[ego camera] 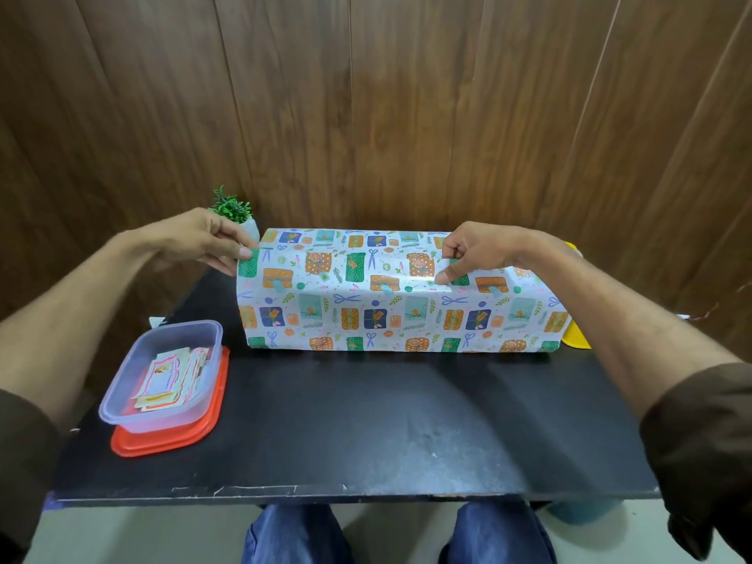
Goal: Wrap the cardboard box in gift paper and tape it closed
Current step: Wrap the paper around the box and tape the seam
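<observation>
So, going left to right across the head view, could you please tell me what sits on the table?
Clear tub on its red lid → small potted plant → box in gift paper → yellow object, partly hidden behind the box.

A: Can the cardboard box be seen?
B: No, the gift paper point(398, 315) covers it wholly; you show me only paper.
A: And the yellow thing point(576, 336) at the right end?
B: It is mostly hidden behind the paper and your right forearm point(590, 287), so I cannot name it. Your left hand point(203, 238) covers part of the plant pot point(253, 229). The print on the cards point(167, 380) in the clear container point(122, 417) is too small to read. A teal thing point(582, 512) under the corner of the table point(366, 421) is mostly hidden by it, and the bottom edge cuts off your knees point(297, 535).
</observation>
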